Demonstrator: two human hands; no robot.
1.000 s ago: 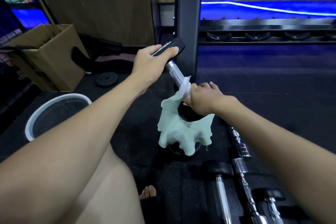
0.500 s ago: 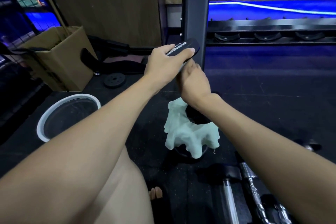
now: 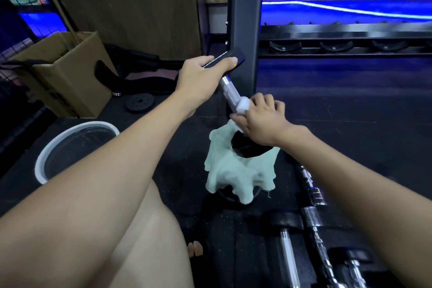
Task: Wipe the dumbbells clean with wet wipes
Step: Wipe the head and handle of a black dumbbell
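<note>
The dumbbell (image 3: 230, 91) runs tilted between both hands, its long axis rising away from the person. The left hand (image 3: 201, 75) grips the upper black head; the right hand (image 3: 259, 119), lower and nearer, pinches the white wipe (image 3: 243, 106) around the chrome handle, above the pale green cloth (image 3: 233, 177).

Dumbbell (image 3: 230, 93) held tilted. Left hand (image 3: 202, 77) grips its upper black head. Right hand (image 3: 259, 121) clasps a white wet wipe (image 3: 243, 106) round the chrome handle. Pale green cloth (image 3: 236, 170) drapes the lower head. White-rimmed basin (image 3: 46, 154) left; more dumbbells (image 3: 287, 241) lie on the floor.
</note>
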